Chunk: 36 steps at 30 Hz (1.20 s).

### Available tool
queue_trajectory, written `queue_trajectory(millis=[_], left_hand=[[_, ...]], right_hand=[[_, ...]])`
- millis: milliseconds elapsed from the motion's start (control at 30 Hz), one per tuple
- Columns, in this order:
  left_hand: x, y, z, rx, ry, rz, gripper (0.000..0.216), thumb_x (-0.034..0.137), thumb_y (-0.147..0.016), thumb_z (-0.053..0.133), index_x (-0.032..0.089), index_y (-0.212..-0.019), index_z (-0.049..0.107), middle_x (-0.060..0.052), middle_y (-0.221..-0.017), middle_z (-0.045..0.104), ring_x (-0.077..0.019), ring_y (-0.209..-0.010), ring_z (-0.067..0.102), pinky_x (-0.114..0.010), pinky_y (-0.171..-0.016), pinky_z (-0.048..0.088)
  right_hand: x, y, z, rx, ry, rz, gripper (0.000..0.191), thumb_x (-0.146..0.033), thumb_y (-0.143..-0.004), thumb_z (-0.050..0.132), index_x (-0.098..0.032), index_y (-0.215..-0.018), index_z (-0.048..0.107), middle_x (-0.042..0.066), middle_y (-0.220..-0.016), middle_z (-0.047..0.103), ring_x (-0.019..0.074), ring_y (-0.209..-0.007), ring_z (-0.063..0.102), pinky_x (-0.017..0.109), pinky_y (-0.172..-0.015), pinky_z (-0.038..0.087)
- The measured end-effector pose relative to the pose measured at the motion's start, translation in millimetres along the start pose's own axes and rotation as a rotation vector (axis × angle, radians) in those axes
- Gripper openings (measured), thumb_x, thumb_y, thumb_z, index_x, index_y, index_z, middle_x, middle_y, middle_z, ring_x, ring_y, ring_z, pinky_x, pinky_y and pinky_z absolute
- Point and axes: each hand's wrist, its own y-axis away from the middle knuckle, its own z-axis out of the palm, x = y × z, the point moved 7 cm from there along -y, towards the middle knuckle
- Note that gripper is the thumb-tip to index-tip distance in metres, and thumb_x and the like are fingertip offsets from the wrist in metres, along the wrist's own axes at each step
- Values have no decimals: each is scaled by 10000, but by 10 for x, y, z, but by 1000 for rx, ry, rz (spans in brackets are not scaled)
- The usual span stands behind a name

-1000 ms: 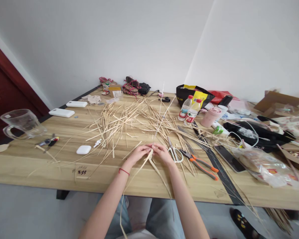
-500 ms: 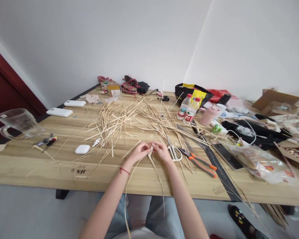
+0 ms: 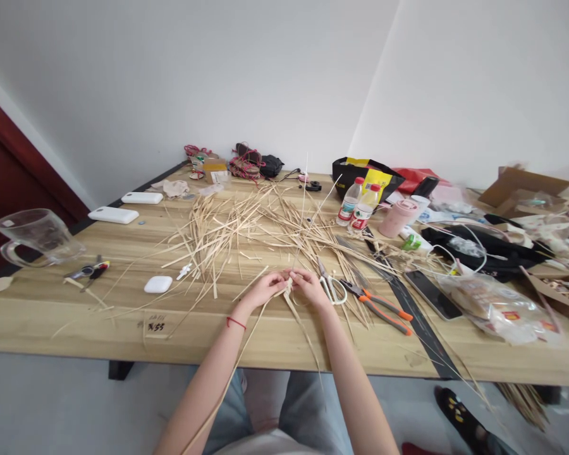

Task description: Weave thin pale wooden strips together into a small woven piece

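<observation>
My left hand (image 3: 266,288) and my right hand (image 3: 308,285) meet above the front of the table. Between them they pinch a small woven piece of pale straw strips (image 3: 287,291), fingers closed on it from both sides. Two long strips hang from it towards my lap; one lies across my left forearm. Thin strips stick up and away beyond the fingertips. Just right of my right hand lie white-handled scissors (image 3: 332,291), and past them orange-and-grey pliers (image 3: 379,308). Fingers hide part of the weave.
A loose heap of straw strips (image 3: 218,234) spreads behind my hands. On the left stand a glass mug (image 3: 38,237) and a white case (image 3: 158,284). Two bottles (image 3: 355,205), a pink cup (image 3: 398,217), a phone (image 3: 433,295) and plastic bags crowd the right.
The hanging strips have shifted: the left one now swings over my left forearm, the right one further right. The upright strips beyond my fingers tilt differently. Both hands stay nearly in place.
</observation>
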Motion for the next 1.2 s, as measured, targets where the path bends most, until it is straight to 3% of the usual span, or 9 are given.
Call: queue_trajectory(millis=[200,733,967,1067,1200], left_hand=[[74,27,0,-13,-18,17,313,455,-820,525,167,-751,627,-5,-774,589,-155,-749,525,-286,-745,426],[38,16,7,4,-3,-22,318,464,-806,521,164,-756,614,8,-710,535,-131,-669,479,-263,-656,404],[15,11,0,33,15,-35,308,450,-798,546,158,-768,641,2,-716,577,-144,-691,520,-295,-703,435],[15,10,5,47,67,-29,292,434,-795,568,160,-792,668,-28,-828,640,-177,-818,572,-336,-818,446],[73,27,33,41,215,-11,275,405,-823,551,188,-901,702,-63,-1209,602,-215,-1114,525,-357,-975,401]], right_hand=[[-35,15,37,-12,-2,-21,409,-502,-708,686,-210,-993,709,64,-902,712,204,-773,651,333,-686,542],[-22,10,25,1,-2,-26,403,-504,-703,688,-207,-974,709,61,-876,711,211,-793,650,353,-726,541],[-4,4,24,-3,-7,-26,406,-501,-707,684,-203,-983,707,63,-893,711,214,-802,653,362,-739,535],[-23,-1,-8,24,27,-46,388,-495,-721,671,-201,-970,713,73,-931,711,218,-832,651,356,-754,522],[-88,4,-41,54,107,-100,357,-477,-742,650,-199,-955,722,88,-976,710,240,-888,638,374,-796,502]])
